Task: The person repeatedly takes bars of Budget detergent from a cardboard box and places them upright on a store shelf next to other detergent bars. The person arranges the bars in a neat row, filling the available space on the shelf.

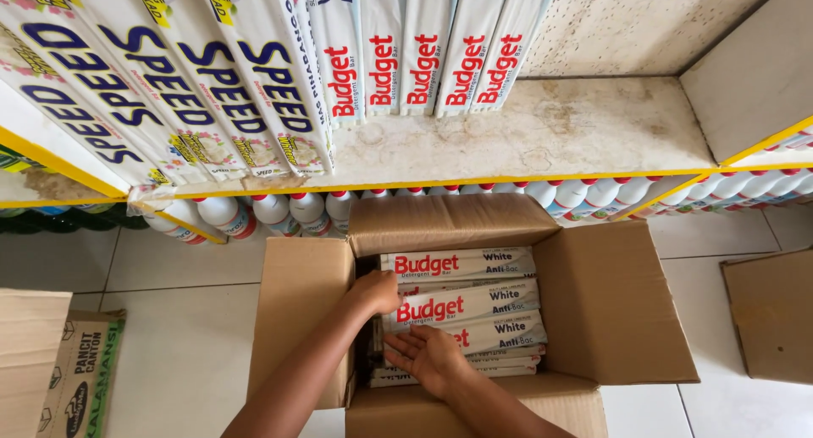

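Unpacking step: my left hand (375,292) grips a bar (461,304) at the box's (610,311) left wall; right hand (428,353) open-fingered beneath. Next, lift clear.

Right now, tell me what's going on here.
A person leans over an open cardboard box on the tiled floor. The left hand grips the end of the white detergent bars stacked inside; the right hand lies open, palm up, against the lower bars. Above, the shelf holds more bars standing upright.
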